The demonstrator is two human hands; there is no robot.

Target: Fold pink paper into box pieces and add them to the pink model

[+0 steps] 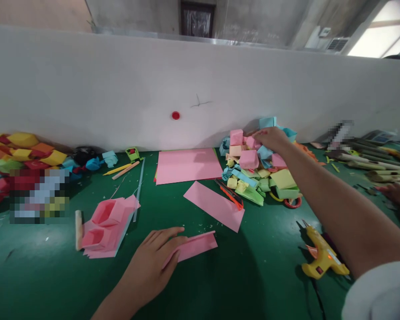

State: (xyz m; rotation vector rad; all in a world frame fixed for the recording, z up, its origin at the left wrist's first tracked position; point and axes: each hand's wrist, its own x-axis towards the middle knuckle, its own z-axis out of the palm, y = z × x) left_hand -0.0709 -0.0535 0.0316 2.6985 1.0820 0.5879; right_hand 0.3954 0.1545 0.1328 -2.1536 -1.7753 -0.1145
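My left hand point(153, 262) lies flat with fingers stretched out on a folded pink paper strip point(198, 246) near the front of the green table point(246, 266). My right hand point(270, 138) reaches far across to a heap of small folded paper boxes point(253, 171) in pink, blue, yellow and green; its fingers close on a small pink box point(253, 142) at the top of the heap. A pink paper rectangle point(215, 205) lies between the two hands, and a larger pink sheet point(188, 165) sits behind it.
A folded pink paper piece point(106, 226) with a wooden stick point(78, 229) lies at left. A yellow glue gun point(322, 258), an orange cutter point(230, 194) and scissors point(291, 202) lie near the heap. Colourful paper piles sit far left. Another person's hand point(398, 195) is at the right. A white wall point(120, 89) borders the table.
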